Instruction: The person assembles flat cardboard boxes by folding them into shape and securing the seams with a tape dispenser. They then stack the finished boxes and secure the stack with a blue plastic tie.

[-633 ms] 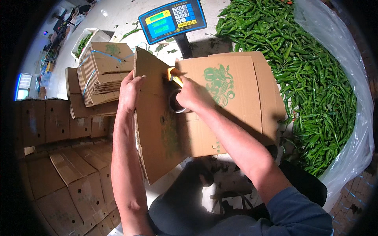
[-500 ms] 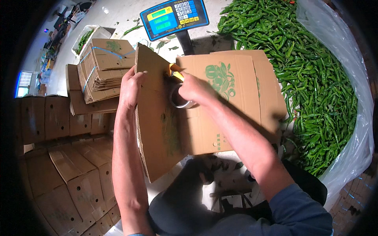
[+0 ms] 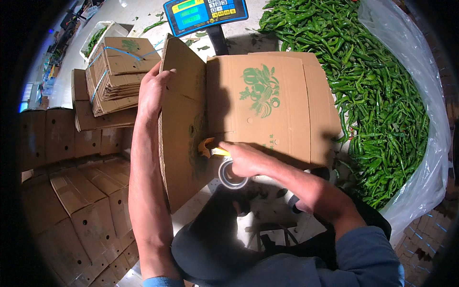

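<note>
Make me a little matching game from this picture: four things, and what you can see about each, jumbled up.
Things
1. Handheld tape dispenser
2. Green chili peppers
3. Weighing scale display panel
4. Bundle of flattened cartons

Places and states
A. Rimmed in blue, at the top of the picture
B. Tied with blue strapping
C. Held in the fingers of the right hand
D. Heaped on the right, beside clear plastic sheeting

Right pairs: 1-C, 2-D, 3-A, 4-B
</note>
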The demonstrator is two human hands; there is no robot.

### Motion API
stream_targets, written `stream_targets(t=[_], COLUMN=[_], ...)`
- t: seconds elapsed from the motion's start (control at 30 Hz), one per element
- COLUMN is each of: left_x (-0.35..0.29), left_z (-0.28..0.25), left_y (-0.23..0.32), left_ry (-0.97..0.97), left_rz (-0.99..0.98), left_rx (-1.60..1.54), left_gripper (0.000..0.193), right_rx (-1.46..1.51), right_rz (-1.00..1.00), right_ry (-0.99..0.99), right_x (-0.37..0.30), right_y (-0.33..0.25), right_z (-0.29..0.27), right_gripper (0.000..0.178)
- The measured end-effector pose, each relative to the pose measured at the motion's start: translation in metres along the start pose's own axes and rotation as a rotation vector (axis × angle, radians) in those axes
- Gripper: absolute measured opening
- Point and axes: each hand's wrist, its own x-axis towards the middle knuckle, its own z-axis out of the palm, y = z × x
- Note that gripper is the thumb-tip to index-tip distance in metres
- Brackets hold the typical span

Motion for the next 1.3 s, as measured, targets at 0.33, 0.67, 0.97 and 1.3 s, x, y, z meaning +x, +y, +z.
stream_targets(t=[0.33,0.67,0.97,1.3], left_x=[-0.005,-0.006,0.021,0.056], left_z=[-0.004,0.023,0.016,-0.039], left_y=[0.001,0.009,-0.009,0.043], left_ry=[0.036,0.024,-0.001,-0.226], left_rz=[-0.046,-0.034,-0.098,0.753], left_rx=[0.01,0.15,0.507,1.401], left_gripper=[0.039,0.037,0.02,0.015], right_rx=[-0.528,-0.693,-0.551,-0.712], right_rz=[-0.179,-0.326,-0.133,-0.279], right_ry=[-0.521,-0.767,-0.485,-0.278], right_x=[0.099,0.038,-0.139,-0.156], right_y=[-0.026,0.002,0.097,0.176], right_z=[-0.091,0.019,0.036,0.125], right_gripper=[0.029,0.019,0.021,0.017])
